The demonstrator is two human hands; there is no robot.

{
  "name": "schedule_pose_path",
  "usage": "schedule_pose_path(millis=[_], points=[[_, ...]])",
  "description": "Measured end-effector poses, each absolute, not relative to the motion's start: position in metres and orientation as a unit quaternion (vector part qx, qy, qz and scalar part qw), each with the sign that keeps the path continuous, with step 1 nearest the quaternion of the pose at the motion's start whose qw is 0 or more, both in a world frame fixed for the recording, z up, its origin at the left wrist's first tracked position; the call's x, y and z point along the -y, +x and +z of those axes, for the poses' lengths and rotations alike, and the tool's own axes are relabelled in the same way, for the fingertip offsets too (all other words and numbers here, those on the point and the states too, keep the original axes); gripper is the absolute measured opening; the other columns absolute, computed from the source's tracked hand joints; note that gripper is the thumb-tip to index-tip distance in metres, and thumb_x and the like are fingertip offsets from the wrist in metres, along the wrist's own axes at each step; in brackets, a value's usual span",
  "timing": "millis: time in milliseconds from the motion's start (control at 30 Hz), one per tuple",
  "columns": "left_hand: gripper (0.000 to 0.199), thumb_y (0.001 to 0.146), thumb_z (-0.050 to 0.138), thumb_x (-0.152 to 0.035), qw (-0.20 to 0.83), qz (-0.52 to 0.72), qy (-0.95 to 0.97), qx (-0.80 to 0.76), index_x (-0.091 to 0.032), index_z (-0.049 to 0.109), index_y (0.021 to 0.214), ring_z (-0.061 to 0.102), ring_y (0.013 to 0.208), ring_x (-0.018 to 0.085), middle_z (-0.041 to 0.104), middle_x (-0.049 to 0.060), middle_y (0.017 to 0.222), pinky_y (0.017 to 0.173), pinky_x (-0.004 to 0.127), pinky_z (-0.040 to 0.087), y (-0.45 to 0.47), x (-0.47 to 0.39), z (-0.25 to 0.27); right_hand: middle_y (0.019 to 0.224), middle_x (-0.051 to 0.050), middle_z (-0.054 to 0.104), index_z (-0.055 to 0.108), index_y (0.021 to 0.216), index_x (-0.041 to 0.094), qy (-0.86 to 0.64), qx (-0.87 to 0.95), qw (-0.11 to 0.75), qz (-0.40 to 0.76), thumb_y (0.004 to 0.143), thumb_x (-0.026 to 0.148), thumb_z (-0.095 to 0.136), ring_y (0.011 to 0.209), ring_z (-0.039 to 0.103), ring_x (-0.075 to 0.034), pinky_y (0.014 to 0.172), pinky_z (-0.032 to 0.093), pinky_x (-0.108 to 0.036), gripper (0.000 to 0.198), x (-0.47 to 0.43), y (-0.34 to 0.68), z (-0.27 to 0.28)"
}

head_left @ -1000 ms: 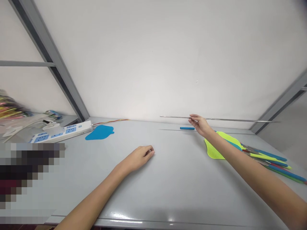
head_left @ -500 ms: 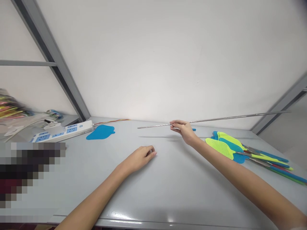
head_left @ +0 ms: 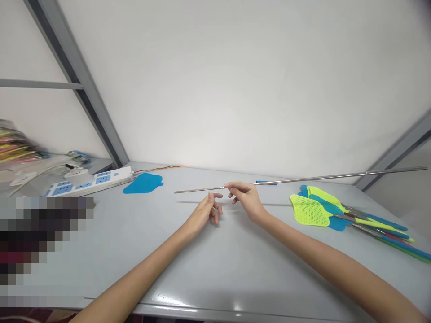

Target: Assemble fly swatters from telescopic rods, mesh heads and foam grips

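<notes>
A long, thin metal telescopic rod [head_left: 313,180], drawn out in sections, is pinched between the thumb and fingers of my right hand [head_left: 247,197]. Its thin end points left and its thicker end reaches far right, above the table. Just below the rod's thin part is my left hand [head_left: 205,211], fingers apart and holding nothing. A blue leaf-shaped fly swatter head [head_left: 143,183] lies flat at the back left. Behind my right hand, a short blue piece [head_left: 266,182] rests on the table, partly hidden by the rod.
Several fly swatters [head_left: 311,211] with yellow-green and blue heads lie piled on the right. A white power strip [head_left: 114,177] with plugs stands back left, near bagged coloured items [head_left: 15,146]. The grey table [head_left: 235,269] meets a white wall behind. The lower left is pixelated.
My right hand has brought the rod left and lower, towards me. My left hand has risen from the table towards the rod, and its fingers have opened.
</notes>
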State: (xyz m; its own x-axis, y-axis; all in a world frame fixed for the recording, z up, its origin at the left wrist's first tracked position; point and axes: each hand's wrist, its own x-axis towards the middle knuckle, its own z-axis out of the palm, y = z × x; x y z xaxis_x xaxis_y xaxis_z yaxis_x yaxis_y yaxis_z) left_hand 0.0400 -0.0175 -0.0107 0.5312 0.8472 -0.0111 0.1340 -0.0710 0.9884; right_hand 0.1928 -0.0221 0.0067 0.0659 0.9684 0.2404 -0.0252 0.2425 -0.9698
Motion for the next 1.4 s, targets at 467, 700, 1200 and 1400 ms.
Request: schedule_pose_path(millis=[467,700,1200,1400], points=[[0.039,0.083,0.027,-0.047,0.729,0.390,0.489,-0.279,-0.020,0.050,0.101,0.053,0.088,0.015,0.051,0.007,0.105,0.078,0.028,0.039,0.031,0.011,-0.005,0.094,-0.001,0.059,0.067,0.075,0.027,-0.416,0.585,0.559,0.415,0.070,0.022,0.049,0.057,0.052,-0.010,0.042,0.041,-0.022,0.019,0.037,0.192,-0.002],[0.034,0.082,0.036,-0.042,0.733,0.414,0.442,-0.309,-0.015,0.054,0.093,0.053,0.094,0.019,0.059,0.008,0.094,0.076,0.027,0.040,0.030,0.006,-0.010,0.094,-0.005,0.060,0.067,0.073,0.023,-0.433,0.646,0.498,0.384,0.074,0.021,0.045,0.071,0.054,-0.015,0.048,0.043,-0.023,0.022,0.048,0.213,-0.009],[0.024,0.081,0.044,-0.029,0.772,0.414,0.339,-0.343,-0.011,0.057,0.089,0.058,0.084,0.014,0.062,0.007,0.081,0.066,0.020,0.046,0.031,0.004,-0.011,0.091,-0.006,0.057,0.053,0.100,0.022,-0.415,0.441,0.525,0.598,0.075,0.041,0.047,0.063,0.054,-0.013,0.045,0.042,-0.022,0.032,0.067,0.234,-0.003],[0.023,0.082,0.043,-0.028,0.776,0.386,0.369,-0.336,-0.011,0.058,0.090,0.059,0.078,0.013,0.063,0.006,0.079,0.067,0.021,0.047,0.034,0.004,-0.011,0.086,-0.003,0.055,0.054,0.087,0.021,-0.327,0.383,0.521,0.689,0.074,0.039,0.049,0.063,0.052,-0.011,0.046,0.037,-0.021,0.023,0.065,0.218,0.000]])
